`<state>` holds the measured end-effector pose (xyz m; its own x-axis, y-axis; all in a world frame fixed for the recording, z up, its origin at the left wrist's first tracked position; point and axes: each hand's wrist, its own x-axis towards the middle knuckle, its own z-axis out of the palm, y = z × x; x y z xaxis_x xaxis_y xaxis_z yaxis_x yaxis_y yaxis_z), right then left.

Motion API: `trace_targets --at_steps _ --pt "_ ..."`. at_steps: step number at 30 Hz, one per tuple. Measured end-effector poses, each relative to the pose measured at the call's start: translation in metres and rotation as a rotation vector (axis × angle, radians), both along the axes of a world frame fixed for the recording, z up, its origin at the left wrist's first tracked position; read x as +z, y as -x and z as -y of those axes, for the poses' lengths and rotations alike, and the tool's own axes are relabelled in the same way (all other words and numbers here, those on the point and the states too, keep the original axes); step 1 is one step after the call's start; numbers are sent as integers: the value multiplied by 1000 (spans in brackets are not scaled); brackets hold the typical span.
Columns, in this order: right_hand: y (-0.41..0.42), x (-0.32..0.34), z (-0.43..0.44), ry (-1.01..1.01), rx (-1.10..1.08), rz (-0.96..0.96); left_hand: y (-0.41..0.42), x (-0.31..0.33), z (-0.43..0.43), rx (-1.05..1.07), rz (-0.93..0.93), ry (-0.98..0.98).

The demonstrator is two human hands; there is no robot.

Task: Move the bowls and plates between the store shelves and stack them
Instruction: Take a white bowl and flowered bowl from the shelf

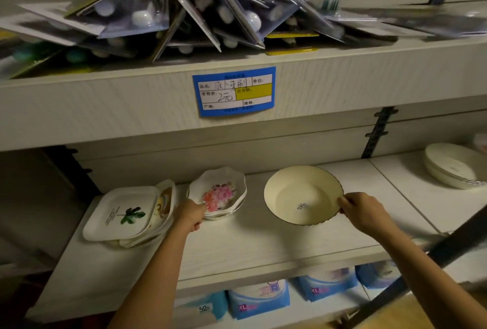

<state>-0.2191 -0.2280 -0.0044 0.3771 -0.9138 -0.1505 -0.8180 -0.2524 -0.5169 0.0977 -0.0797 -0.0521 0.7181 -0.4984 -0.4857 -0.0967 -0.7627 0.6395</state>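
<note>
Right hand (365,214) pinches the right rim of a glossy cream plate (297,191), round w/ a thin dark scalloped edge, tipped up mid-shelf, nothing in it but a barcode sticker. Left hand (191,214) grips the near-left rim of a nested stack of wavy-edged floral bowls (218,194), just right of the square leaf-print plates (123,212). White woodgrain shelf (250,244); more white bowls (453,167) stacked far right.

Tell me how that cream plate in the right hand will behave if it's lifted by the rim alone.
Probably rigid: the cream plate holds its shape while the right hand pinches only its edge. Its glossy surface suggests it could slip from a pinch. Material unclear, so treat it as breakable.
</note>
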Motion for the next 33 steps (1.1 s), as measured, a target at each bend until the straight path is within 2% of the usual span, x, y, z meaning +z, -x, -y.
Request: trace_targets --at_steps 4,10,22,33 --pt "2 -1 -2 -1 0 14 -1 4 -2 39 -64 54" --pt "2 1 -8 7 7 22 3 19 -5 64 -265 175" --pt "27 11 -25 6 -67 109 20 51 -23 -24 -28 322" --pt "93 20 -73 34 -244 164 71 66 -44 -268 -119 390"
